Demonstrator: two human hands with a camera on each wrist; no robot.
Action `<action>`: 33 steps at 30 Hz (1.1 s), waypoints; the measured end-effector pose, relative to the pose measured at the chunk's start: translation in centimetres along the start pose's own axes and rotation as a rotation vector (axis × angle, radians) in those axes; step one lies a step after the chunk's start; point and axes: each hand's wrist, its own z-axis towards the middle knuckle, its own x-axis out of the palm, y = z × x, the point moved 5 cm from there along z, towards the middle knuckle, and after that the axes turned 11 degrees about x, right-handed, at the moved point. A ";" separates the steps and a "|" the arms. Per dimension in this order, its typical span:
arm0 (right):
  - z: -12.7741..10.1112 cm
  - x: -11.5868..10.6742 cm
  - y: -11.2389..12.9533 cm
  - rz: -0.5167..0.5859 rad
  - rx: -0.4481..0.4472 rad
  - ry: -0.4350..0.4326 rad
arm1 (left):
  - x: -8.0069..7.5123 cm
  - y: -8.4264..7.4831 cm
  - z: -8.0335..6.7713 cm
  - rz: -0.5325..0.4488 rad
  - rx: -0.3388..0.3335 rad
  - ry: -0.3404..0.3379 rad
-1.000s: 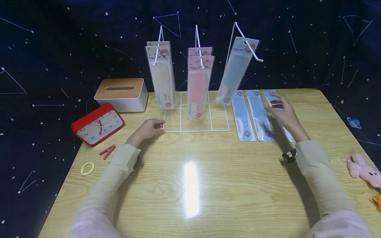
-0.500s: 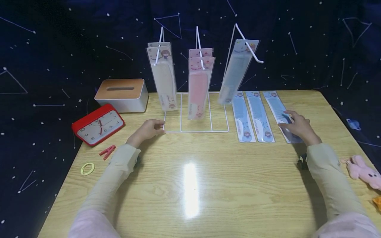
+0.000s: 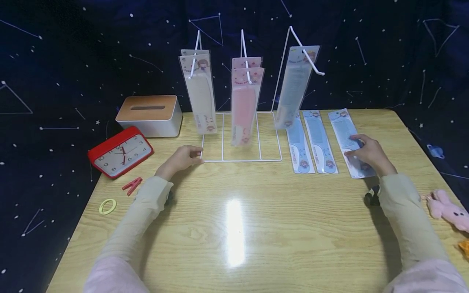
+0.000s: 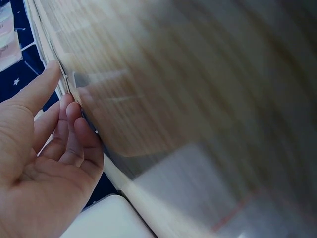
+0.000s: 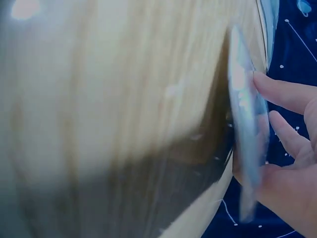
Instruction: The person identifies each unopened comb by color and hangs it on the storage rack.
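Observation:
At the table's right, my right hand [image 3: 371, 154] grips a packaged blue comb [image 3: 343, 128] by its long edges. The right wrist view shows this comb pack [image 5: 242, 114] raised a little off the wood at one end, between thumb and fingers. Two more blue comb packs [image 3: 300, 148] [image 3: 319, 140] lie flat to its left. My left hand [image 3: 182, 158] pinches the front left corner of a white wire rack [image 3: 242, 160]. From its hooks hang cream comb packs [image 3: 202, 97], pink comb packs [image 3: 243, 110] and one blue comb pack [image 3: 296, 87].
Left of the rack stand a tissue box [image 3: 148, 116] with a wooden lid and a red clock [image 3: 121, 154]. A red clip [image 3: 132, 186] and a yellow ring [image 3: 108, 206] lie nearby. A pink plush toy [image 3: 448, 209] sits at the right edge.
My right hand has come down to the right onto the rightmost blue comb pack and now grips it; the pack has shifted slightly. The hanging blue pack has swung right. My left hand stays put.

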 end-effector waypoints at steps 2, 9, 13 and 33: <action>-0.1 0.1 -0.1 0.026 -0.010 0.029 | -0.1 0.0 0.1 -0.004 0.002 -0.004; -1.1 -0.2 0.2 0.065 -0.060 -0.005 | -0.2 -0.3 0.1 -0.007 0.010 -0.003; -3.1 -0.7 1.5 0.160 -0.146 -0.062 | -0.2 -0.3 0.1 -0.010 0.017 -0.005; -18.9 0.0 10.2 0.872 -0.869 -0.118 | -0.1 -0.1 -0.1 0.000 0.011 -0.007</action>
